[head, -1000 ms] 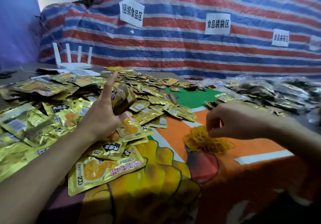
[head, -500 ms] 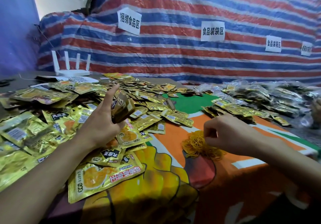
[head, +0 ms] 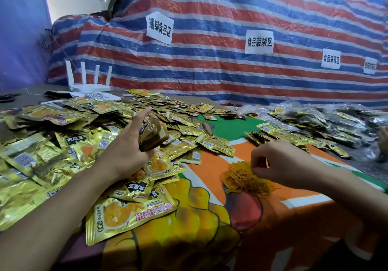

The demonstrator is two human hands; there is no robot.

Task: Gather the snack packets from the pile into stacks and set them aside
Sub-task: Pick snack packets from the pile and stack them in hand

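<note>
Little has moved since earlier: the right hand has stayed at the rubber band heap, its fingertips now lower and into the strands. The left hand holds the stack as before.

Striped tarp fills the background behind the heap, with white paper labels stuck on it. Printed cloth lies under the heap, orange and yellow with a green patch further back. Loose pile of gold snack packets covers everything left of the heap and wraps round behind it. Clear-bagged packets lie behind the heap to the right.

Left hand is raised left of the heap, above the pile. Thumb and curled fingers grip the stack, index finger sticks out straight. The stack is a handful of packets held edge-on, tilted, clear of the pile.

Right hand is at the heap's right edge, fingers curled, thumb and fingertips pinching at the top strands. Cannot tell if a single band is caught.

White router with four antennas stands far back left of the heap.
</note>
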